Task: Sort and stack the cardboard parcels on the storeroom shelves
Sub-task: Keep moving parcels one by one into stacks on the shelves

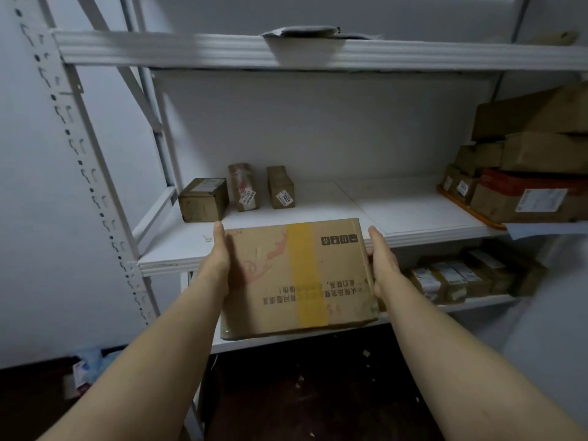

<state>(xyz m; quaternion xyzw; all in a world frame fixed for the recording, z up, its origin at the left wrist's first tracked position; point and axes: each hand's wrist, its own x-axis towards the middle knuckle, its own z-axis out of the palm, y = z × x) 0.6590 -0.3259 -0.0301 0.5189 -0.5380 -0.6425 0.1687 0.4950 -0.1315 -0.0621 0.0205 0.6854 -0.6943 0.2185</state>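
My left hand [219, 249] and right hand [383, 259], fingers straight, press the sides of the taped parcel [299, 275] at the middle shelf's [413, 211] near edge. Next, I judge: slide it farther in.

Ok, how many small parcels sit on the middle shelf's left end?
3, in a row: a squat box far left, a taped upright parcel in the middle, an upright box labelled 3003 rightmost. The held box may hide more.

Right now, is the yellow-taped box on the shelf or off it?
Off, mostly: the box hangs before the middle shelf, left hand and right hand pressing its sides. Whether its far edge rests there, cannot tell.
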